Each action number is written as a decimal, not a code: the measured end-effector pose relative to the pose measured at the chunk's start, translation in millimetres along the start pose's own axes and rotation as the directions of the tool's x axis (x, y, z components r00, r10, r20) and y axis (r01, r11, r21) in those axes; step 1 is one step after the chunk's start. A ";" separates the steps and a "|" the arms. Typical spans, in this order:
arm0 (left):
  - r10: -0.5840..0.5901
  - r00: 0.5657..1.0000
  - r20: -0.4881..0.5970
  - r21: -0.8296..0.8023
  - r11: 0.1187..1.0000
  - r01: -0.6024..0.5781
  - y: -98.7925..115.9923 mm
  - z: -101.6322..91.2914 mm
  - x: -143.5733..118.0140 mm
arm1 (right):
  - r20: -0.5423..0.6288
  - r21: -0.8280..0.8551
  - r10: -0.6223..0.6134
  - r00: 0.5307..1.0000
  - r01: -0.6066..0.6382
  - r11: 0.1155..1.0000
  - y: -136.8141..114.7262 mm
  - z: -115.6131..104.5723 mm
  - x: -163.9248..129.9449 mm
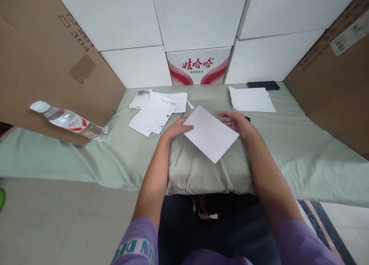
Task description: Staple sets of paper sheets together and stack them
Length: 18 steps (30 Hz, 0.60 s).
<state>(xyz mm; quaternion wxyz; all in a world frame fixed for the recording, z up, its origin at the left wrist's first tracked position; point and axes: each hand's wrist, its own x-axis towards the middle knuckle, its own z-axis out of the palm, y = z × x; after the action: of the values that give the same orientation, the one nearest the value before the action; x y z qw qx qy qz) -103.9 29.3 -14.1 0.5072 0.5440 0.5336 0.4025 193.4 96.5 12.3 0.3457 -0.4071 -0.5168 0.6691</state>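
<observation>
A blank white sheet of paper point(211, 134) is tilted over the front part of the green-covered table. My left hand point(177, 129) pinches its left corner, thumb on top and fingers underneath. Behind the sheet's right edge is my right hand point(236, 122), with its fingers curled. Bits of something black point(247, 119) show beside and between those fingers, but its kind is hidden. To the left of my left hand lie several overlapping printed sheets point(154, 113), some with dark marks. A narrow paper strip point(190, 104) rests just beyond the held sheet.
A clear water bottle point(73, 122) leans at the left near a brown cardboard box point(52, 65). A stack of white paper point(252, 99) and a dark phone point(263, 85) lie at the back right. White boxes point(198, 65) form a wall behind; another cardboard box point(334, 84) stands right.
</observation>
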 end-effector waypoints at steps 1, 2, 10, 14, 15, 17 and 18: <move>-0.008 0.999 0.045 0.019 1.000 0.007 2.0 1.3 -2.0 | 0.061 -0.070 0.064 0.996 -0.059 0.996 -1.9 -0.5 -3.3; -0.022 0.996 0.081 0.041 0.999 0.018 4.3 3.0 -3.8 | 0.111 -0.138 0.114 0.987 -0.098 0.986 -2.6 0.4 -5.9; -0.101 0.988 -0.116 -0.079 0.993 0.092 15.2 6.7 -1.7 | -0.048 -0.066 0.134 0.990 -0.137 0.988 11.8 34.0 -3.5; -0.155 0.952 -0.264 -0.153 0.981 0.117 15.4 3.3 1.3 | -0.119 0.078 0.080 0.990 -0.071 0.994 18.1 42.2 1.4; -0.151 0.953 -0.261 -0.144 0.983 0.117 15.6 3.2 1.2 | -0.101 0.089 0.088 0.991 -0.079 0.993 18.9 42.3 2.2; -0.131 0.960 -0.247 -0.111 0.988 0.107 16.4 3.9 0.6 | -0.093 0.094 0.096 0.991 -0.087 0.992 19.9 40.8 3.7; -0.123 0.964 -0.238 -0.093 0.990 0.104 16.9 4.4 0.1 | -0.105 0.093 0.086 0.991 -0.076 0.993 20.3 39.6 4.3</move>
<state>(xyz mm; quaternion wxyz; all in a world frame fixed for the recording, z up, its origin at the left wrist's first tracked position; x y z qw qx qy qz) -96.6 30.2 1.7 0.4818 0.4385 0.6054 0.4573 155.0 79.5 -2.9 0.3634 -0.4478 -0.4500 0.6818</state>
